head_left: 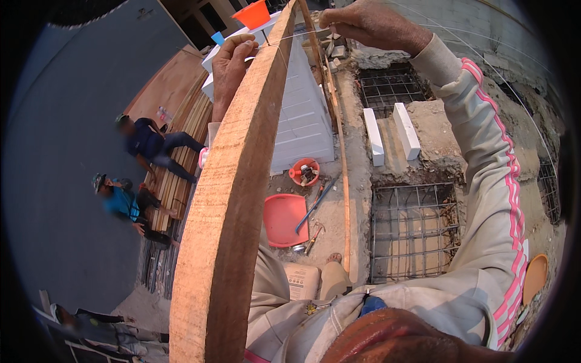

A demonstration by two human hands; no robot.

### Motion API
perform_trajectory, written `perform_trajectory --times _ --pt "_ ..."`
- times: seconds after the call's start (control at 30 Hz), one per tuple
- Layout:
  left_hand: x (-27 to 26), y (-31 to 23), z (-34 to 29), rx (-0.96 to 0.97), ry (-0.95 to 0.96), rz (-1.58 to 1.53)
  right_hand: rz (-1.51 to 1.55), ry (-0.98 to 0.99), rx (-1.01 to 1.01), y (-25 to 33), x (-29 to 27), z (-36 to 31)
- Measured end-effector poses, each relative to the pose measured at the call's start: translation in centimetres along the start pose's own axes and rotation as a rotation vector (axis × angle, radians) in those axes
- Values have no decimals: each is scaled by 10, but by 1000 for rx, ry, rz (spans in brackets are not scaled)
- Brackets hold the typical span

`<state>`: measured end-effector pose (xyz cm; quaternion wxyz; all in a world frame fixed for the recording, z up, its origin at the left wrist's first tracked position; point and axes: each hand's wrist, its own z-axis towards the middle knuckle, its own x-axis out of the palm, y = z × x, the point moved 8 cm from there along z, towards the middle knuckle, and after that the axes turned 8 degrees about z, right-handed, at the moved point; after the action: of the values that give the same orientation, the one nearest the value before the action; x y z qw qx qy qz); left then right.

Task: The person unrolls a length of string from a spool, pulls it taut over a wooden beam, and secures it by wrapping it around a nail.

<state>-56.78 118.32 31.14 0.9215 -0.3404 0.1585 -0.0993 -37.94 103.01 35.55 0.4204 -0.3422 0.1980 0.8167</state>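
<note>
My left hand [233, 66] partly behind wooden beam [224, 199]; most of left sleeve [213, 129] hidden there too. Beam's near end cut off by lower edge. My right hand [372, 27] clipped at top edge. String [302, 34] too thin to tell how fingertips meet it. Small pieces in red bucket [304, 172] too jumbled to name. Paper bag [301, 279] half hidden by my trousers [269, 281]. Seated people's [145, 136] faces blurred.
</note>
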Motion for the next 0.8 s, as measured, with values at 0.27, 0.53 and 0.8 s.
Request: perform_trajectory --times 0.27,0.53,0.8 --pt "6 19 4 -173 129 -74 -8 -102 -113 -15 -12 -32" --pt "15 18 6 -130 -1 -110 -10 -205 -15 -36 4 -14" --pt "21 34 18 -202 100 -293 20 -231 -1 -46 7 -16"
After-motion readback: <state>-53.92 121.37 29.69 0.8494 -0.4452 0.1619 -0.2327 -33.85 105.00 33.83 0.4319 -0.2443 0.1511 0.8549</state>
